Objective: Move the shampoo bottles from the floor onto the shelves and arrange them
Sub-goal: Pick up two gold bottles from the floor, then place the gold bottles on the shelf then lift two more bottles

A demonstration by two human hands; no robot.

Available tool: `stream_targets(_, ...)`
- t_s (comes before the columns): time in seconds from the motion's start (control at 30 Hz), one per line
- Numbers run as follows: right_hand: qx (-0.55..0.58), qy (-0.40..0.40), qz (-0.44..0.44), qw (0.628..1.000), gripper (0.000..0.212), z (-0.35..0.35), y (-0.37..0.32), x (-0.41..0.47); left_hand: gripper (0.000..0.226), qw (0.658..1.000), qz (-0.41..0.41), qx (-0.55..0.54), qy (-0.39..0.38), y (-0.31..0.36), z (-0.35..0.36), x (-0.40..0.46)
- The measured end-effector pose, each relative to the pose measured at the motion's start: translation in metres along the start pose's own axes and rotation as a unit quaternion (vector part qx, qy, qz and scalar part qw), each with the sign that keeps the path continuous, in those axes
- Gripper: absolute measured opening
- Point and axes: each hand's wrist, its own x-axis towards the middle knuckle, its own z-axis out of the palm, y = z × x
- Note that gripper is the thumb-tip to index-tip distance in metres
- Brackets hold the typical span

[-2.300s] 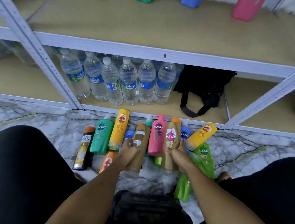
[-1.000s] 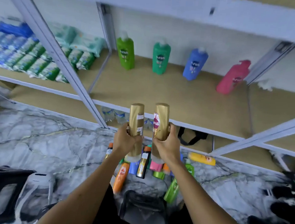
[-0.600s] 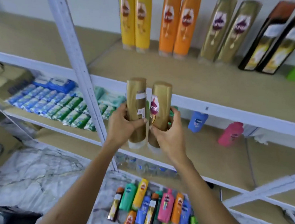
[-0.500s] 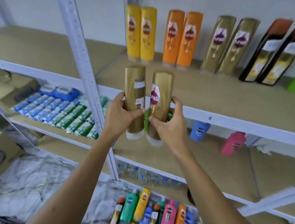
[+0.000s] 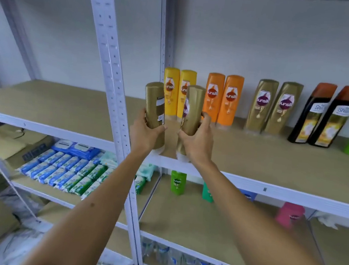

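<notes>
A: What are the hands doing?

B: Each one is clamped on a gold shampoo bottle. The left hand (image 5: 146, 133) grips the left gold bottle (image 5: 155, 109) around its lower half, back label facing the camera. The right hand (image 5: 196, 138) grips the right gold bottle (image 5: 193, 110) the same way, its front label only partly showing.

A: Where are those two bottles?

B: Both upright, cap down, slightly apart, at the front edge of the upper shelf (image 5: 272, 162) near its left corner, beside the white upright post (image 5: 112, 84). I cannot tell whether their caps touch the shelf board.

A: And along the back edge?

B: Pairs standing by the wall: two yellow bottles (image 5: 178, 92), two orange bottles (image 5: 223, 98), two gold bottles (image 5: 274, 107), then two dark bottles (image 5: 327, 116) with orange tops.

A: Below?

B: On the lower shelf (image 5: 193, 218), a green bottle (image 5: 178, 182) and a pink bottle (image 5: 290, 214) stand near the back.
</notes>
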Motion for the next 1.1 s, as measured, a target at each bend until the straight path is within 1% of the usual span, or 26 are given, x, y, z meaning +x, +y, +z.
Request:
stream_targets(0.17,-0.066,0.012,0.007,0.998,0.071,0.029,0.008,0.004,0.066,1.000,0.008,0.028,0.000,-0.009,0.008,0.011)
stream_targets(0.27,-0.066,0.018,0.008,0.998,0.073,0.040,0.009,0.008,0.068,1.000,0.002,0.030,-0.007,-0.012,0.008,0.015)
stream_targets(0.33,-0.057,0.008,0.018,0.998,0.077,0.044,0.016,0.008,0.068,0.999,-0.001,0.028,-0.015,-0.012,0.007,0.016)
stream_targets(0.4,-0.025,-0.050,0.043,0.998,0.080,0.045,0.027,0.002,0.068,0.998,-0.019,0.036,-0.043,-0.020,0.005,0.012)
stream_targets(0.47,0.013,-0.131,0.066,0.989,0.074,0.039,0.038,-0.003,0.068,0.993,-0.043,0.058,-0.090,-0.035,0.003,0.001)
stream_targets(0.53,0.043,-0.192,0.082,0.977,0.069,0.030,0.043,-0.002,0.059,0.989,-0.048,0.081,-0.114,-0.052,0.001,-0.008)
stream_targets(0.57,0.048,-0.206,0.084,0.974,0.069,0.026,0.043,-0.001,0.055,0.988,-0.049,0.090,-0.113,-0.057,0.001,-0.010)
stream_targets(0.63,0.044,-0.206,0.086,0.974,0.072,0.024,0.042,0.002,0.052,0.987,-0.056,0.097,-0.112,-0.058,0.002,-0.009)
stream_targets(0.7,0.023,-0.193,0.084,0.977,0.077,0.028,0.039,0.001,0.054,0.987,-0.059,0.095,-0.112,-0.056,0.002,-0.007)
stream_targets(0.8,-0.003,-0.171,0.073,0.982,0.078,0.035,0.036,-0.001,0.057,0.987,-0.060,0.103,-0.110,-0.054,0.004,-0.005)
stream_targets(0.93,-0.018,-0.170,0.086,0.982,0.079,0.032,0.037,-0.002,0.050,0.984,-0.065,0.125,-0.109,-0.054,0.004,-0.006)
stream_targets(1.0,-0.040,-0.161,0.089,0.982,0.082,0.028,0.038,-0.007,0.048,0.984,-0.058,0.142,-0.087,-0.056,0.004,-0.014)
stream_targets(1.03,-0.060,-0.154,0.090,0.982,0.081,0.025,0.039,-0.011,0.049,0.984,-0.053,0.151,-0.074,-0.057,0.003,-0.021)
stream_targets(1.1,-0.106,-0.132,0.071,0.983,0.069,0.017,0.043,-0.027,0.053,0.982,-0.046,0.173,-0.058,-0.066,0.004,-0.040)
